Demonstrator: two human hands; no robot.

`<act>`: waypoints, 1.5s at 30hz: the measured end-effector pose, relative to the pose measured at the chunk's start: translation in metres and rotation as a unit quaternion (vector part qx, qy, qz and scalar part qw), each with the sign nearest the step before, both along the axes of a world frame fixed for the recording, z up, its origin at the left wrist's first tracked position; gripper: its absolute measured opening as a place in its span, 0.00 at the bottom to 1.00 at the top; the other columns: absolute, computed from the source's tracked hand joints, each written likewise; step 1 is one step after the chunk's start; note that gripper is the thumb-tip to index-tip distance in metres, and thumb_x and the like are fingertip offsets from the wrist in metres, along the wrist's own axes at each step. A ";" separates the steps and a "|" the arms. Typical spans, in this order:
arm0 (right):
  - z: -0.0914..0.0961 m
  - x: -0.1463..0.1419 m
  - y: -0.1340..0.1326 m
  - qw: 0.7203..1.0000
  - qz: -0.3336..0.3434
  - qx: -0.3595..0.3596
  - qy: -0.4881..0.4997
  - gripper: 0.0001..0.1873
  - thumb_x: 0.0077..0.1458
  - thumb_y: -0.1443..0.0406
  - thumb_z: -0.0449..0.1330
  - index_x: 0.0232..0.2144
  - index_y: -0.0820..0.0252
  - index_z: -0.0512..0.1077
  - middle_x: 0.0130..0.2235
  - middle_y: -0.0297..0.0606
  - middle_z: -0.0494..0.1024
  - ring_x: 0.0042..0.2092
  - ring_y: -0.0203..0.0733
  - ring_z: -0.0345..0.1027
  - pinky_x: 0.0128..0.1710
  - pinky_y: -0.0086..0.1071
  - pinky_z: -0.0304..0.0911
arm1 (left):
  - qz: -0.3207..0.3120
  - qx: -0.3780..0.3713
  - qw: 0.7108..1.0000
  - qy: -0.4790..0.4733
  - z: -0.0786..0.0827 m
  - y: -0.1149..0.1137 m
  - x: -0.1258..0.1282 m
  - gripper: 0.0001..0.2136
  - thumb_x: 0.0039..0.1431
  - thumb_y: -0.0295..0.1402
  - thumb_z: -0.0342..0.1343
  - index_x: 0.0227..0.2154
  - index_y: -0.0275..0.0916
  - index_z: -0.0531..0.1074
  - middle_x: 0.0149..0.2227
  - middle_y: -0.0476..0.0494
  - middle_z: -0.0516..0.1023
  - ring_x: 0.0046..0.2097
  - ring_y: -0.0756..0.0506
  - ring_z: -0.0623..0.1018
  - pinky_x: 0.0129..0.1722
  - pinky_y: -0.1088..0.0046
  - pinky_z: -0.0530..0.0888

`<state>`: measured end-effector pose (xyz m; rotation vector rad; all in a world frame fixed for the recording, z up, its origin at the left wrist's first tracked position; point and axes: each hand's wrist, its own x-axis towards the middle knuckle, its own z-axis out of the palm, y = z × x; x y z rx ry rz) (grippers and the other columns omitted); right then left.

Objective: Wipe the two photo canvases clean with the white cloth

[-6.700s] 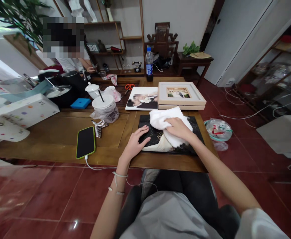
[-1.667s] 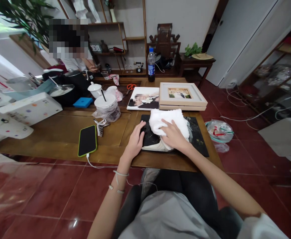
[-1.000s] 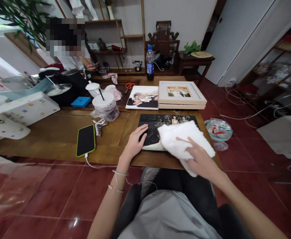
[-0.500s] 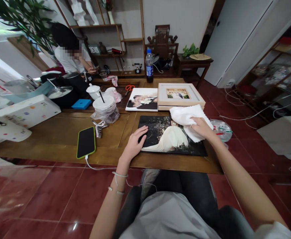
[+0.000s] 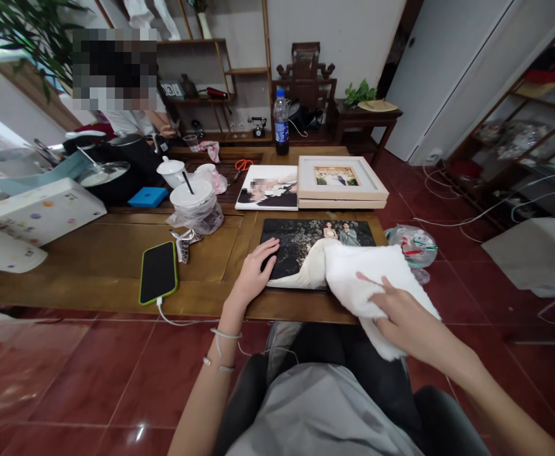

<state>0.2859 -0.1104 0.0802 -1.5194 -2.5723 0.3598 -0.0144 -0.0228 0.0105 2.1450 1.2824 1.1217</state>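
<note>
Head view: your right hand (image 5: 403, 316) holds the white towel (image 5: 360, 275), fingers loosely closed over its near end. The towel lies at the near right corner of the dark photo print (image 5: 300, 244), which is flat on the desk (image 5: 116, 272). Towel looks soft, light and limp, so bunch it in the palm. Print looks stiff and glossy, likely slidey and easily scratched, so pin it at an edge. Your left hand (image 5: 253, 275) rests there, fingers spread flat on the near left corner.
</note>
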 end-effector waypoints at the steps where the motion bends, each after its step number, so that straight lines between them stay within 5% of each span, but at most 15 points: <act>1: 0.001 0.001 -0.008 1.000 -0.001 -0.008 -0.002 0.16 0.40 0.76 0.49 0.27 0.57 0.72 0.56 0.40 0.69 0.59 0.54 0.57 0.60 0.49 0.51 | -0.001 0.000 1.000 0.000 0.000 0.000 0.000 0.14 0.62 0.31 0.46 0.49 0.39 0.70 0.55 0.40 0.71 0.58 0.43 0.67 0.59 0.56 0.63; 6: -0.002 0.015 0.000 0.999 -0.025 -0.031 0.027 0.17 0.38 0.73 0.50 0.30 0.56 0.73 0.50 0.38 0.75 0.58 0.55 0.59 0.50 0.43 0.64 | -0.008 -0.007 1.000 -0.001 0.001 0.000 -0.002 0.15 0.63 0.31 0.45 0.49 0.39 0.70 0.55 0.40 0.70 0.59 0.43 0.67 0.59 0.58 0.63; 11: -0.005 0.015 0.062 0.996 -0.045 -0.011 0.079 0.16 0.40 0.71 0.48 0.29 0.58 0.74 0.36 0.39 0.79 0.48 0.52 0.69 0.48 0.42 0.63 | -0.015 -0.010 1.000 -0.004 0.000 0.001 -0.003 0.15 0.63 0.32 0.45 0.49 0.39 0.70 0.55 0.40 0.70 0.59 0.44 0.66 0.59 0.58 0.63; 19: -0.015 -0.006 0.151 0.986 -0.061 0.027 0.154 0.17 0.45 0.70 0.49 0.35 0.62 0.74 0.43 0.42 0.78 0.46 0.49 0.69 0.50 0.39 0.60 | -0.013 -0.018 1.000 -0.001 -0.001 0.002 -0.004 0.15 0.63 0.32 0.45 0.50 0.41 0.70 0.56 0.42 0.69 0.59 0.44 0.66 0.59 0.57 0.62; 23: -0.019 -0.018 0.136 0.991 -0.042 0.051 0.113 0.17 0.45 0.73 0.49 0.34 0.61 0.74 0.42 0.40 0.79 0.46 0.48 0.70 0.59 0.47 0.48 | -0.010 -0.016 1.000 -0.002 -0.001 0.001 -0.003 0.15 0.63 0.32 0.45 0.50 0.41 0.70 0.56 0.42 0.70 0.59 0.44 0.66 0.59 0.58 0.62; 30: -0.007 -0.041 0.035 0.994 0.052 0.009 0.091 0.21 0.37 0.77 0.49 0.32 0.58 0.74 0.55 0.43 0.70 0.61 0.50 0.54 0.62 0.54 0.41 | -0.007 -0.014 1.000 -0.001 -0.001 0.000 -0.002 0.15 0.63 0.32 0.45 0.49 0.41 0.70 0.55 0.42 0.70 0.59 0.43 0.66 0.59 0.57 0.63; 34: -0.001 -0.043 0.004 0.989 0.102 -0.037 0.098 0.23 0.35 0.78 0.49 0.33 0.59 0.74 0.59 0.44 0.65 0.62 0.48 0.51 0.63 0.52 0.36 | -0.009 -0.015 1.000 0.003 0.000 0.000 -0.002 0.15 0.63 0.32 0.45 0.50 0.40 0.70 0.56 0.41 0.69 0.59 0.44 0.66 0.59 0.57 0.62; 38: 0.001 -0.041 0.017 0.989 0.096 -0.042 0.106 0.23 0.35 0.78 0.48 0.32 0.58 0.74 0.57 0.40 0.68 0.61 0.50 0.54 0.62 0.50 0.45 | -0.010 -0.017 1.000 0.001 0.002 -0.001 -0.002 0.15 0.63 0.33 0.45 0.50 0.40 0.70 0.56 0.41 0.70 0.59 0.43 0.66 0.59 0.56 0.62; 45: -0.006 -0.049 0.105 0.992 0.053 0.006 0.112 0.16 0.42 0.76 0.48 0.27 0.58 0.74 0.36 0.37 0.81 0.40 0.47 0.73 0.60 0.46 0.49 | -0.008 -0.019 1.000 -0.003 0.001 0.000 -0.003 0.15 0.63 0.33 0.45 0.50 0.41 0.70 0.55 0.42 0.70 0.59 0.43 0.66 0.59 0.57 0.63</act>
